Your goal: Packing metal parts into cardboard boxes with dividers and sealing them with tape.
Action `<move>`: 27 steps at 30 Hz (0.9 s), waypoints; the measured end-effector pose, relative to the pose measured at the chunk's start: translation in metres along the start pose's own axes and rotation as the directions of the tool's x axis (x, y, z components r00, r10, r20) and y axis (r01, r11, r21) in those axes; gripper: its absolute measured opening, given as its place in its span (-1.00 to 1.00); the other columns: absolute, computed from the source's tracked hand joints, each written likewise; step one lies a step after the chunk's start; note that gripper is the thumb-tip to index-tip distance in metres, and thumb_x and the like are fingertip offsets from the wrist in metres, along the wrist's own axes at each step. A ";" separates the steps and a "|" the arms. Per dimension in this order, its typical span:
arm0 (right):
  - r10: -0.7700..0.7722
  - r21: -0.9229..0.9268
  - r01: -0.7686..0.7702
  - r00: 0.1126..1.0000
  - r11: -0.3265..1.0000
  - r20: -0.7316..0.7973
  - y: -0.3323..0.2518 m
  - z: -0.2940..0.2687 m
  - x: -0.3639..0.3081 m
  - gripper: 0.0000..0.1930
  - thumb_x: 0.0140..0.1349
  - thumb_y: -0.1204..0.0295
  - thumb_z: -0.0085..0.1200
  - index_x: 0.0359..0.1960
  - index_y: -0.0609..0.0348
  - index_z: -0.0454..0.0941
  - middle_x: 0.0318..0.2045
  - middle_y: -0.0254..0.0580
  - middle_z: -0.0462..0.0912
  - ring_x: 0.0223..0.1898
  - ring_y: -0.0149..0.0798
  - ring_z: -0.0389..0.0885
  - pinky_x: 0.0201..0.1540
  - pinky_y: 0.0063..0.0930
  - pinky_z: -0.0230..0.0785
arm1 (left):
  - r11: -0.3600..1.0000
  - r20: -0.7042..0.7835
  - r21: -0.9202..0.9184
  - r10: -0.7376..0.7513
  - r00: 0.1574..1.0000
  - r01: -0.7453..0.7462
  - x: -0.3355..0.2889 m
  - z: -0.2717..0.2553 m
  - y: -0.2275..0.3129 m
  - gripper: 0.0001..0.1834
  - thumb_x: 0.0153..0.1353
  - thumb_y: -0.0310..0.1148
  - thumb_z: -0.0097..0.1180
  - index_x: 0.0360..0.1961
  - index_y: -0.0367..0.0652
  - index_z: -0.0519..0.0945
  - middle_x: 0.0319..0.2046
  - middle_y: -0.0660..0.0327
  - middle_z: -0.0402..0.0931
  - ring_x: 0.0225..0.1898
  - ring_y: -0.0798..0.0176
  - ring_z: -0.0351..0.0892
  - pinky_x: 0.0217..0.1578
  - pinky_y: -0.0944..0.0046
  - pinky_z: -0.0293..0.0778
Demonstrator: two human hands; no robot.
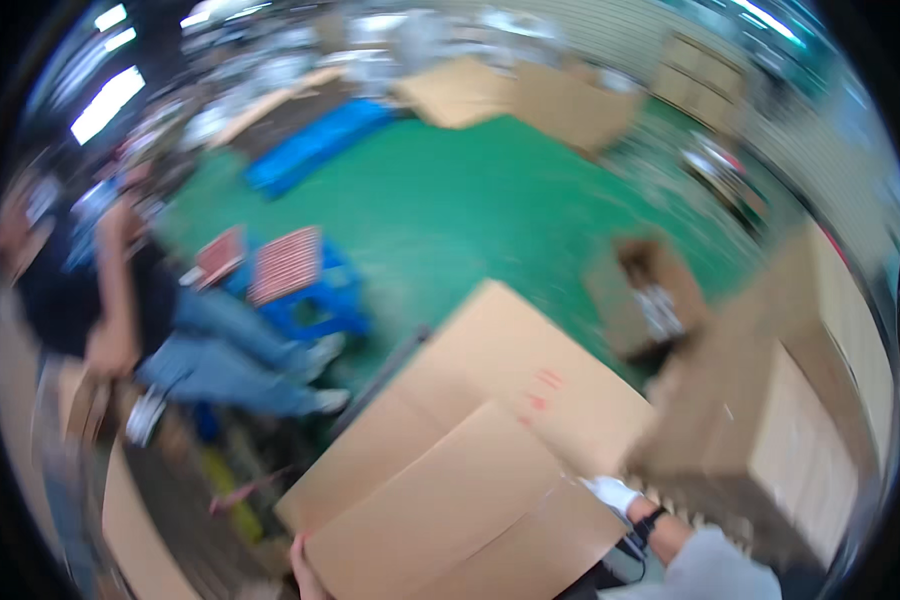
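Observation:
A large brown cardboard box (470, 490) with a long flap standing up and small red marks is in front of me, tilted, between my two hands. It looks folded or only partly opened out. My left hand (305, 572) grips its lower left edge, with only the fingers showing. My right hand (612, 493), in a white glove and with a dark band at the wrist, is closed at the box's right edge. Part of its fingers is hidden and blurred by motion.
Stacked cardboard boxes (740, 430) stand close on the right. An open carton (645, 295) sits on the green floor. At left, a person in a dark top and jeans (230, 365) is beside blue stools (315, 300). A blue wrapped bundle (320, 145) and cardboard sheets (460, 90) lie farther back.

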State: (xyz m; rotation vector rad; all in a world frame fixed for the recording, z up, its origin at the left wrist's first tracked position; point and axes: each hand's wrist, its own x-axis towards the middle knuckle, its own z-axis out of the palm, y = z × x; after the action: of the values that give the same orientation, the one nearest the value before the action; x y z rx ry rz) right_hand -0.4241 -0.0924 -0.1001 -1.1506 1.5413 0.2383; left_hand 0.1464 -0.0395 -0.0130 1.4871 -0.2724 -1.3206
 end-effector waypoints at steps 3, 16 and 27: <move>0.184 0.385 -0.143 0.980 0.912 -0.071 0.039 0.042 -0.062 -0.36 0.36 -0.13 -0.34 0.05 0.16 0.55 0.07 0.11 0.55 0.12 0.11 0.49 0.19 -0.18 0.24 | 0.936 0.014 0.137 -0.328 0.944 0.323 -0.059 0.127 0.054 -0.16 0.22 0.26 -0.07 0.36 -0.09 0.20 0.34 0.08 0.20 0.31 0.03 0.21 0.24 0.12 0.25; 0.148 0.811 -0.061 0.988 0.582 -0.033 0.066 0.093 -0.091 -0.32 0.36 -0.14 -0.26 0.24 0.16 0.39 0.22 -0.12 0.45 0.18 -0.18 0.43 0.27 -0.34 0.14 | 0.903 0.432 0.289 -0.419 0.798 0.318 -0.006 0.187 -0.028 -0.26 0.23 0.19 -0.08 0.21 -0.19 0.38 0.15 0.00 0.41 0.16 0.04 0.40 0.12 0.11 0.36; 0.194 0.974 -0.019 0.981 0.227 -0.026 0.156 0.144 -0.265 -0.48 0.41 -0.04 -0.36 0.09 0.02 0.49 0.09 -0.24 0.55 0.01 -0.33 0.49 0.11 -0.35 0.26 | 0.930 0.730 0.351 -0.344 0.591 0.107 -0.074 0.266 0.027 -0.30 0.26 0.20 -0.20 0.16 -0.18 0.42 0.07 0.05 0.47 0.10 0.05 0.45 0.08 0.11 0.41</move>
State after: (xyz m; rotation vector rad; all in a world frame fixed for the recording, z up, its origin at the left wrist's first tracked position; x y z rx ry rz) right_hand -0.4815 0.2244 0.0088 0.0123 1.4471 -0.7195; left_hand -0.0850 -0.1407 0.1022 1.0732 -0.8895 -2.1946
